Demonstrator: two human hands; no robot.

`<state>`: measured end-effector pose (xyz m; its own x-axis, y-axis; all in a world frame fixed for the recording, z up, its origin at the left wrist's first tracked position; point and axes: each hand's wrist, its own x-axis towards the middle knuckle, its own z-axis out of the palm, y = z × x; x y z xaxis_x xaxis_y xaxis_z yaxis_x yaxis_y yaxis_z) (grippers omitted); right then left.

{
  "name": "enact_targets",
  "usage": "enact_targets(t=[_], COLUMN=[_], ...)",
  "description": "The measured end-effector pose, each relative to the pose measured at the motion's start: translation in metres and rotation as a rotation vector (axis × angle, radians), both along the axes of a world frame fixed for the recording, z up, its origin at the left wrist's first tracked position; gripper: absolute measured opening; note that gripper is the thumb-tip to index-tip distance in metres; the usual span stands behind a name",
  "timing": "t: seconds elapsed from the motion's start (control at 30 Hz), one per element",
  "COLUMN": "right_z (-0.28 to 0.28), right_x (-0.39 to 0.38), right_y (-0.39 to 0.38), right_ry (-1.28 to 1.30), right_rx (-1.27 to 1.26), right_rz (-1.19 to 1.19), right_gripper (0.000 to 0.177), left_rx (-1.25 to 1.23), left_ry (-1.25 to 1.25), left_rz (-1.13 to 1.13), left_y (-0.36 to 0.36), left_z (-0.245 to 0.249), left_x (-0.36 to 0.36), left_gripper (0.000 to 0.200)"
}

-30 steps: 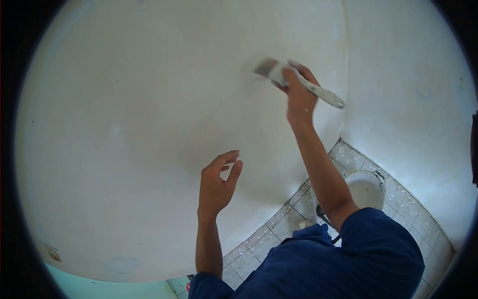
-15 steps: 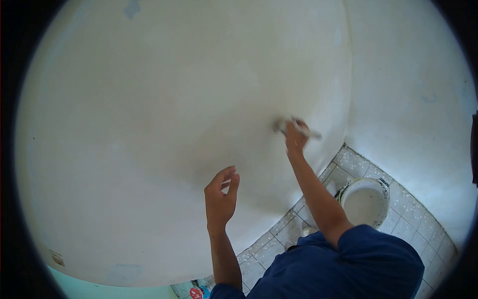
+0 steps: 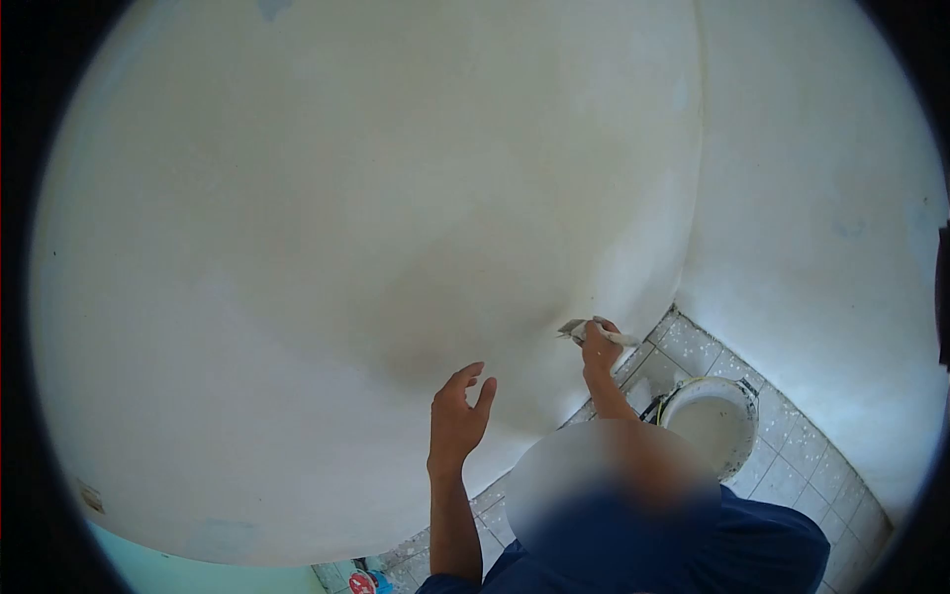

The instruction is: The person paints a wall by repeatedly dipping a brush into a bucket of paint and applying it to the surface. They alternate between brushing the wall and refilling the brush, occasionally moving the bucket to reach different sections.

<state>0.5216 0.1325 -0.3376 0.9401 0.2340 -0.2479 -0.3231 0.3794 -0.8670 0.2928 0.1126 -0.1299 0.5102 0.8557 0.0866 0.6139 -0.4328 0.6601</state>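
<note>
The brush [image 3: 620, 339] and right hand [image 3: 600, 351] have moved down the wall [image 3: 297, 198], now near its lower edge; the left hand [image 3: 458, 421] is also slightly lower. The wall spans most of the view, meeting the side wall [image 3: 811, 198] at the right. Below is the tiled floor [image 3: 782, 480], with the bucket [image 3: 748, 421] near the corner where the walls meet, pale liquid [image 3: 708, 421] inside. The hands are apart: the right is closed round the brush near its head, while the left is empty, fingers and thumb parted, near the wall; whether it touches cannot be told. The brush slants, bristles [image 3: 567, 327] toward the wall, handle pointing right. It looks light, with a stiff handle and softer bristles that should bend under pressure. Wetness could make the handle slippery; the best hold is where handle meets head, fingers clear of the bristles.
</note>
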Motion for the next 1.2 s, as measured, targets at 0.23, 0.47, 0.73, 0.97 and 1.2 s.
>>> enact_targets(t=[0.23, 0.47, 0.73, 0.97, 1.2], right_z=[0.295, 0.261, 0.035, 0.374, 0.068], right_x=[0.020, -0.020, -0.022, 0.055, 0.045], right_y=[0.014, 0.032, 0.015, 0.005, 0.040], right_ry=[-0.316, -0.816, -0.161, -0.482, -0.406], right_rx=[0.601, 0.107, -0.126, 0.744, -0.119], right_rz=[0.087, -0.191, -0.037, -0.022, -0.078], right_gripper=[0.024, 0.028, 0.025, 0.034, 0.031], left_rx=[-0.003, -0.003, 0.041, 0.024, 0.041], left_ry=[-0.064, -0.091, -0.105, -0.098, -0.092], left_rz=[-0.007, 0.044, 0.141, 0.083, 0.007], left_y=[-0.007, -0.009, -0.008, -0.014, -0.018], left_z=[0.008, 0.005, 0.010, 0.011, 0.002], left_x=[0.012, 0.003, -0.024, -0.005, 0.001], left_gripper=[0.034, 0.034, 0.035, 0.033, 0.034])
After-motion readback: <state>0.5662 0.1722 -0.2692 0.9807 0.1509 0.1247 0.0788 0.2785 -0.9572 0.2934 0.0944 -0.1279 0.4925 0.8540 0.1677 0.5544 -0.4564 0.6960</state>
